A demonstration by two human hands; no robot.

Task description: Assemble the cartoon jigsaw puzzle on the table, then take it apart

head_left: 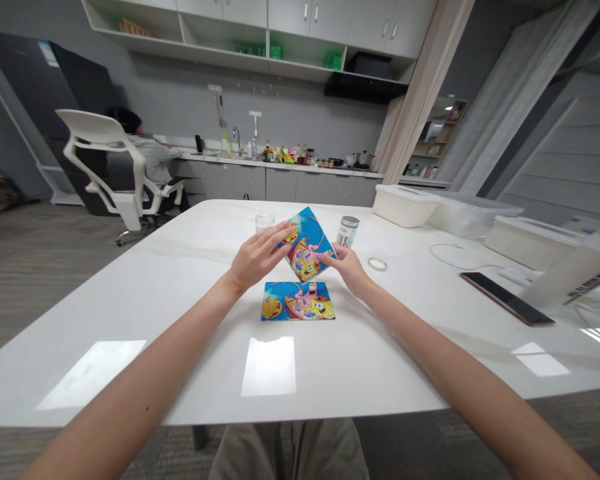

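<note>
– Hands first, please. What are they doing?

– Both are up over the white table (130, 313). The left hand (257, 257) and the right hand (347, 267) hold one cartoon picture card (307, 252) between them. The left fingers (280, 233) pinch its top left edge. The right fingers (327, 255) pinch its lower right edge. The card is tilted, with one corner pointing down, and it is lifted off the table.

– Is there another card?

– Yes. A second cartoon card (298, 301) lies flat on the table, right under the hands. It has the same blue picture with yellow and pink cartoon friends in a boat. No hand touches it.

– What is close by?

– Behind the lifted card stands a small glass jar (265, 222). Just right of the card stands a little bottle with a silver cap (348, 231). A round lid (377, 264) lies flat near the right hand.

– And further away?

– A dark phone (507, 298) lies on the right side of the table, and a thin white cable (450, 257) curls beside it. White plastic boxes (405, 203) sit along the far right edge. Across the room a person (147, 157) sits in a white office chair (105, 167) at a long kitchen counter (280, 170) full of bottles. White cupboards (290, 17) hang on the wall above it.
</note>
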